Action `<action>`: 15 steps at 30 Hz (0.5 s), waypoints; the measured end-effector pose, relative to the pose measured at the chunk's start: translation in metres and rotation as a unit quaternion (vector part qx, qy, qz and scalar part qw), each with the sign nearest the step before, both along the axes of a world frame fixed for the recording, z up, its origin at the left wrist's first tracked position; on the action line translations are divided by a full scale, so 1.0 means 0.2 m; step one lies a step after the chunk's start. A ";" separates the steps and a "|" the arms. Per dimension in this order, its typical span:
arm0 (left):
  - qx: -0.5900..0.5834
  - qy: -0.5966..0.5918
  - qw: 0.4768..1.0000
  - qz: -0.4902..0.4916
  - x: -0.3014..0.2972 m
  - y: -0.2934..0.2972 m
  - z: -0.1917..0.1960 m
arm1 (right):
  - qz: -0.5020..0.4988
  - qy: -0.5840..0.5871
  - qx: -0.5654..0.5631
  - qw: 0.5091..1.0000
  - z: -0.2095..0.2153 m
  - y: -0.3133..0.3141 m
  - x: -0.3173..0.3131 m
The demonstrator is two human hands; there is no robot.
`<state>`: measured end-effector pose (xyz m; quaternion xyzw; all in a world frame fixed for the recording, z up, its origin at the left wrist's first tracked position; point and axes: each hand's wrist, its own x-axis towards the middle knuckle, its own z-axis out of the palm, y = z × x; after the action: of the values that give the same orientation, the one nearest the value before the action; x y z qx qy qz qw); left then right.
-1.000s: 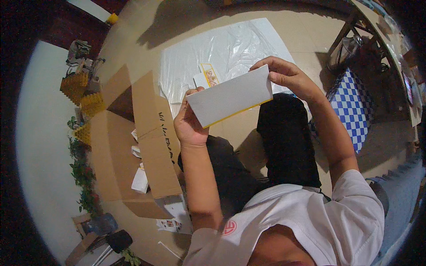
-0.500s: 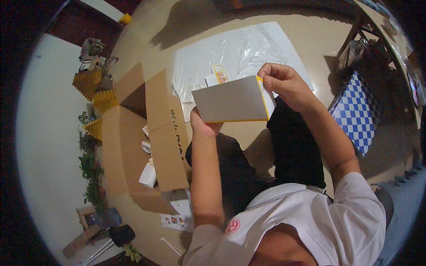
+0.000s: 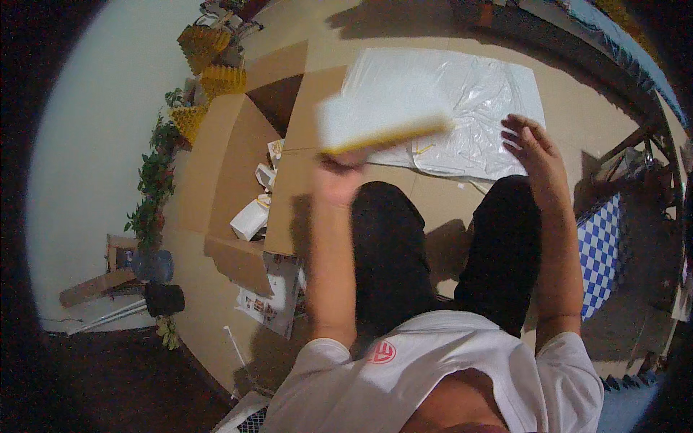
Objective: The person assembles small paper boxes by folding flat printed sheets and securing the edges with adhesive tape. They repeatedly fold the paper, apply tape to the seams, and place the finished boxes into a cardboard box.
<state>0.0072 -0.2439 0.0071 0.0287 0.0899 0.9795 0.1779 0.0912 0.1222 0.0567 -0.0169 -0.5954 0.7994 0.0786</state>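
Observation:
A white box with a yellow edge (image 3: 386,115), smeared by motion, is gripped from below by my left hand (image 3: 341,177) in front of me. My right hand (image 3: 534,148) is held apart from it on the right, its fingers spread with nothing in them. Beneath both hands, a white sheet under clear plastic (image 3: 480,94) lies on the floor. To my left stands an open brown cardboard box (image 3: 216,173), with several small white boxes (image 3: 250,218) inside it.
Green plants (image 3: 151,173) and yellow ridged pieces (image 3: 204,49) line the left wall. On the right, a blue and white checkered item (image 3: 600,249) is beside a dark rack (image 3: 650,166). Printed white packaging (image 3: 271,299) lies next to the cardboard box.
My right hand has let go of the white box and moved off to the right. My left hand still holds the box, now tilted and moving. The whole view has shifted.

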 end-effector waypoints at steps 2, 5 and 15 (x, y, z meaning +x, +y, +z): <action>-0.104 -0.067 0.965 0.231 0.03 -0.11 0.21 | -0.050 -0.009 0.036 0.998 -0.05 0.09 0.00; -0.134 -0.101 0.920 0.353 0.06 -0.39 0.13 | -0.059 -0.049 0.055 0.996 -0.16 0.17 -0.02; -0.488 0.092 0.848 0.185 0.18 0.43 0.15 | -0.002 -0.207 0.200 0.958 -0.98 0.54 -0.09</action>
<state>0.0438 -0.1587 0.0381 0.0112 0.5757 0.8172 -0.0247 0.0737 0.2307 -0.1397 -0.1677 -0.7461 0.6429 -0.0427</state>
